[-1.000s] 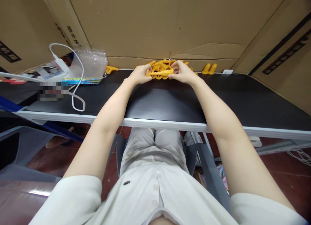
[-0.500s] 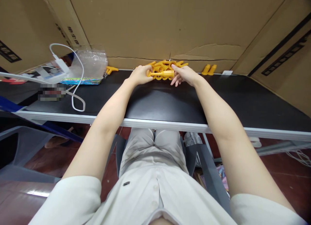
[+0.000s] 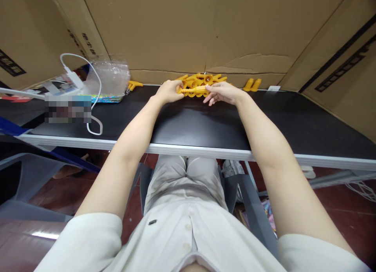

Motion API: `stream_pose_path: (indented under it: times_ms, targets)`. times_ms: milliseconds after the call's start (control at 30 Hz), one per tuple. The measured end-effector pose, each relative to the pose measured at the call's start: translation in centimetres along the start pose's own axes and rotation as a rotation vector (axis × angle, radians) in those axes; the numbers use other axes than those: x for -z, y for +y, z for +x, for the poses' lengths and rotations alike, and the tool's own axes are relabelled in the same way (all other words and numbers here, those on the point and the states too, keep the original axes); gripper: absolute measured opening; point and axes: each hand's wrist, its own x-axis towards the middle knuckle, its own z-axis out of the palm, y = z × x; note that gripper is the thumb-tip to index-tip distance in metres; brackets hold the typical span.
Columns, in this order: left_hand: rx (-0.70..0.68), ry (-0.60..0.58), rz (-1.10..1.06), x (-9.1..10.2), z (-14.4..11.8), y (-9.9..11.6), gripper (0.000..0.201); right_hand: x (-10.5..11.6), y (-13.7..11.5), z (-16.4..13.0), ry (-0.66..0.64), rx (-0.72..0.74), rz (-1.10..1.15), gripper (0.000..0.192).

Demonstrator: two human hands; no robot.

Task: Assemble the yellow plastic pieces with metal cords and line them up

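Note:
A yellow plastic tool [image 3: 199, 90] with a thin ridged shaft and a thicker ribbed handle lies level between my hands. My left hand [image 3: 169, 91] is closed, pinching the thin end between thumb and fingers. At the thick end, my right hand [image 3: 221, 93] grips with its thumb and a finger, while the other fingers hang loosely below. Close behind it is a pile of yellow plastic parts [image 3: 208, 79], some of them hollow and round at the end. The tool hides part of this pile.
Two yellow cone-shaped pieces [image 3: 252, 85] stand at the right, near a white card [image 3: 274, 88]. At the left lie a yellow handle with a metal spiral [image 3: 135, 84], a clear plastic bag [image 3: 113, 76] and a white cable [image 3: 100, 84]. Cardboard walls [image 3: 176, 33] enclose the black tabletop [image 3: 194, 127].
My right hand has shifted slightly left, and its thumb and finger now cover the end of the tool's handle. The left hand stays in place on the thin end.

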Motion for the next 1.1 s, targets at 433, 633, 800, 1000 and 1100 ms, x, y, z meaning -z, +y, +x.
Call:
stream_pose_path:
  times_ms: [433,633,800,1000,1100]
  targets:
    - [0.02,0.013,-0.045,-0.1,0.1,0.3,0.04,-0.9,-1.5,-1.5,-0.003,-0.136,-0.052,0.043]
    - [0.015,0.017,-0.037,0.0,-0.1,0.5,0.042,-0.6,-0.9,-1.3,-0.016,-0.052,0.025,0.015]
    - [0.012,0.02,-0.025,0.4,-0.3,1.1,0.043,-0.7,-0.4,0.0,0.006,-0.102,-0.023,0.068]
    - [0.025,0.015,-0.052,0.3,-0.3,1.1,0.04,-0.2,0.0,0.5,-0.055,-0.178,-0.064,0.086]
    - [0.013,0.022,-0.077,0.1,-0.2,0.7,0.04,-0.1,-0.3,-0.2,-0.07,-0.133,-0.023,0.06]
